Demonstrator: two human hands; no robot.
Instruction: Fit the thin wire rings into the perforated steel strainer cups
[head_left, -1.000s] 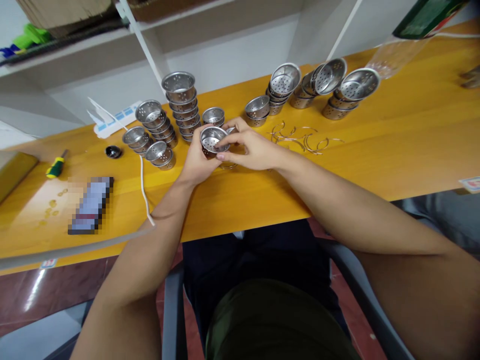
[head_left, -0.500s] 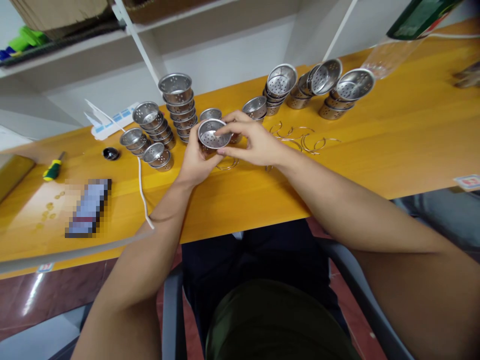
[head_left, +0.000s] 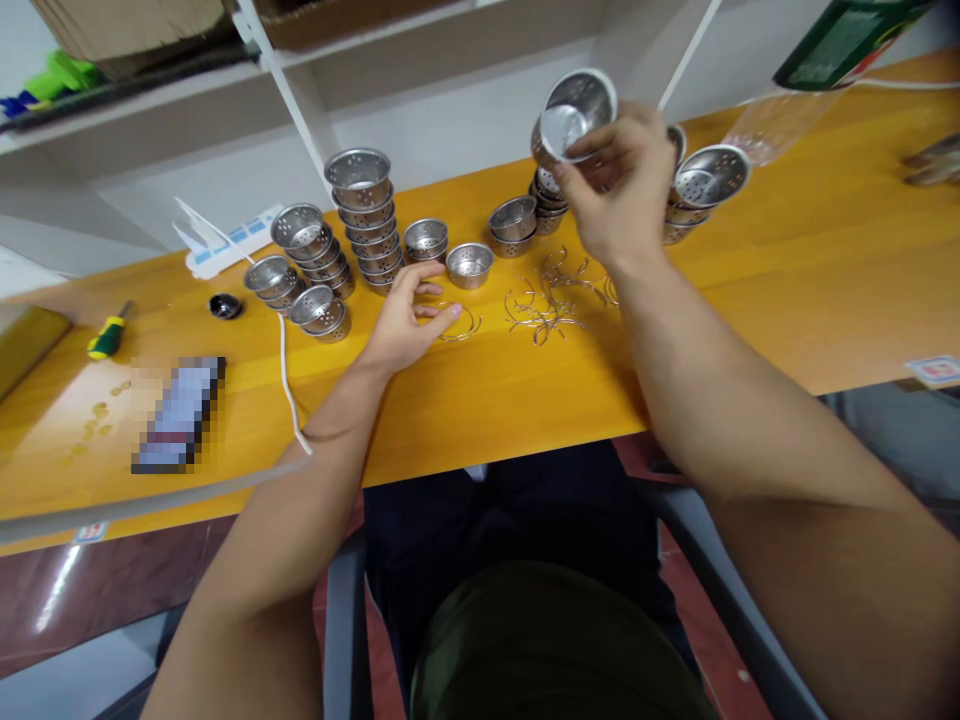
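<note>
Raised at the back right, my right hand [head_left: 626, 185] grips a metal strainer cup [head_left: 574, 115], its mouth tilted toward me. Just below that cup stands a stack of perforated cups [head_left: 551, 205], partly covered by it. My left hand [head_left: 409, 320] rests low over the table with its fingers apart and holds nothing. Close to its fingertips lie a thin wire ring [head_left: 474, 330] and a single metal cup [head_left: 470, 266]. A loose heap of curved wire pieces [head_left: 551, 310] is spread between my two hands.
Tall stacks of perforated cups [head_left: 364, 215] stand at the back left, and another stack [head_left: 709, 185] at the right. A phone [head_left: 180, 415], a screwdriver [head_left: 111, 335] and a white cable [head_left: 285, 380] lie on the left. A clear plastic bottle [head_left: 787, 120] leans at the back right.
My right hand has carried a metal cup from beside my left hand up and to the right. My left hand has let go of it and opened, uncovering another cup and the wires.
</note>
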